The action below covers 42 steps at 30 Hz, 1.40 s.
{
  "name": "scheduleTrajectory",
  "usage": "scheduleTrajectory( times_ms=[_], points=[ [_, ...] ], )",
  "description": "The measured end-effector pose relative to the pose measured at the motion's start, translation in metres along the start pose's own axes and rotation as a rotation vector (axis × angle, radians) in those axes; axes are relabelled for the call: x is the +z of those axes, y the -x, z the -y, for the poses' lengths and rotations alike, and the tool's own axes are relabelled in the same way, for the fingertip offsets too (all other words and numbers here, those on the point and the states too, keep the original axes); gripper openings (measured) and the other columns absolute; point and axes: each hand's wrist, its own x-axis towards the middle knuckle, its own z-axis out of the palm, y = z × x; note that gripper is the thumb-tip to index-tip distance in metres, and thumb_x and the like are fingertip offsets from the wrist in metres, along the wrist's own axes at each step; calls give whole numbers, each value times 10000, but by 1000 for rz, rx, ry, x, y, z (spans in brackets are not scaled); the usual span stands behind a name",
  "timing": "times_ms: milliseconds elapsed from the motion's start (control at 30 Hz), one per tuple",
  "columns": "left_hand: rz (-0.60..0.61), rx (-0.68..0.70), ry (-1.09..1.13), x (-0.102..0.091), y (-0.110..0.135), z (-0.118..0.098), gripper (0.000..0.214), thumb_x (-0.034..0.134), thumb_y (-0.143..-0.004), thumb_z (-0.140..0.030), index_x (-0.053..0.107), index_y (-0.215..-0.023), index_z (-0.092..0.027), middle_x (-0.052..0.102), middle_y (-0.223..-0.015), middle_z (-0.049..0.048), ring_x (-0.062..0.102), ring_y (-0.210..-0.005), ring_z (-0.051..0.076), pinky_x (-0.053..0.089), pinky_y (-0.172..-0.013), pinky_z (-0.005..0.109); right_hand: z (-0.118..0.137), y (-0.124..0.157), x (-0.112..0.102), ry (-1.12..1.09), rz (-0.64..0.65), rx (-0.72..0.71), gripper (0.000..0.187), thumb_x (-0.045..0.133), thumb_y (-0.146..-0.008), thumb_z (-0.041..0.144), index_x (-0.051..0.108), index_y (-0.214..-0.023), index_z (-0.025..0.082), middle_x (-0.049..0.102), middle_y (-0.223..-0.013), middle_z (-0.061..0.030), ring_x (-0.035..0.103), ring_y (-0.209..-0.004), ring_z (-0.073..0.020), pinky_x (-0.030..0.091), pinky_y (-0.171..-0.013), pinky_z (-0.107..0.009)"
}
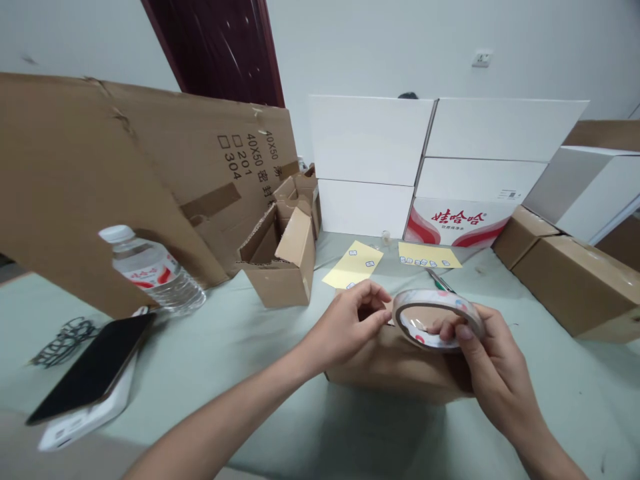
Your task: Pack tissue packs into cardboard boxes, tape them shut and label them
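Observation:
My right hand (pixel 500 373) holds a roll of clear tape (pixel 435 299), its thumb and fingers closed around the roll's right side. At the roll's left edge is my left hand (pixel 350 323), its fingers curled together in a pinch. Whatever lies between those fingertips, perhaps the tape's loose end, is too small to make out. Below both hands a brown cardboard box (pixel 390 373) rests on the table, its top largely covered by the hands and the roll. Just behind the roll lies a utility knife (pixel 441 281), partly hidden.
Two yellow sheets with small stickers (pixel 357 261) lie behind the box. Open cardboard boxes (pixel 287 260) stand left of them, closed ones (pixel 575 280) at right. A water bottle (pixel 153 270), a dark tablet or phone (pixel 95 367) and black-framed glasses (pixel 65 341) are at left. White cartons (pixel 370 140) stand behind.

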Motion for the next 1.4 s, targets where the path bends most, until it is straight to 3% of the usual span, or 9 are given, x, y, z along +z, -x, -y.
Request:
scheduleTrajectory(
  times_ms=[133, 300, 467, 733, 1033, 1133, 1267, 1333, 1400],
  points=[
    [-43, 32, -187, 3, -2, 0, 187, 509, -822, -108, 530, -987, -193, 570, -706, -33, 553, -693, 151, 410, -685, 279, 5, -7, -5, 213, 40, -161, 182, 495, -995, 406, 572, -1057, 253, 724, -897, -24, 690, -792, -187, 527, -679, -273],
    [-50, 35, -401, -1, 3, 4, 204, 477, -843, -69, 503, -1001, -194, 556, -743, -11, 562, -810, 206, 418, -755, 330, 17, -22, -14, 463, 127, -370, 279, 456, -1004, 330, 567, -1250, 255, 757, -1010, -51, 718, -752, -194, 532, -602, -280],
    [44, 75, -529, -11, -4, 9, 198, 507, -837, -100, 539, -997, -211, 615, -762, -2, 578, -896, 234, 431, -747, 325, 29, -27, -11, 456, 215, -496, 441, 454, -998, 210, 472, -1435, 270, 760, -1073, -61, 735, -821, -197, 538, -608, -279],
    [104, 137, -733, -6, -11, 3, 202, 483, -826, -49, 578, -943, -183, 592, -751, 45, 551, -921, 270, 460, -732, 341, 50, -35, 8, 463, 339, -625, 389, 460, -970, 162, 598, -1325, 241, 780, -985, -75, 730, -744, -210, 530, -602, -309],
    [-2, 237, -783, -11, 3, 13, 115, 546, -879, -107, 639, -917, -164, 598, -1015, 108, 486, -1096, 281, 491, -953, 445, 55, -41, 13, 554, 380, -622, 326, 426, -993, 183, 612, -1260, 169, 739, -739, -42, 682, -596, -188, 461, -494, -286],
    [21, 352, -734, -13, 15, 20, 145, 549, -912, -129, 686, -889, -169, 636, -1032, 105, 486, -1163, 276, 476, -1020, 437, 50, -41, 10, 561, 358, -597, 326, 433, -1000, 227, 590, -1277, 158, 767, -842, -73, 682, -592, -189, 462, -502, -293],
    [100, 443, -727, -22, 26, 18, 218, 505, -965, -204, 721, -984, -188, 656, -1142, 127, 465, -1289, 322, 426, -1091, 524, 47, -37, 9, 527, 341, -443, 327, 412, -1007, 335, 549, -1268, 194, 768, -906, -80, 692, -623, -205, 479, -537, -309],
    [-2, 386, -655, -23, 26, 10, 231, 522, -965, -273, 698, -1098, -204, 623, -1252, 135, 479, -1311, 326, 426, -1093, 533, 50, -35, 11, 484, 360, -377, 308, 393, -1001, 341, 543, -1234, 206, 759, -887, -75, 696, -646, -208, 484, -562, -309],
    [-132, 329, -493, -19, 22, 2, 419, 602, -925, -372, 578, -1313, -217, 585, -1349, 139, 518, -1301, 311, 454, -1078, 490, 53, -37, 9, 435, 401, -331, 320, 390, -1000, 374, 540, -1231, 211, 754, -916, -79, 697, -683, -210, 494, -599, -310]
  ],
)
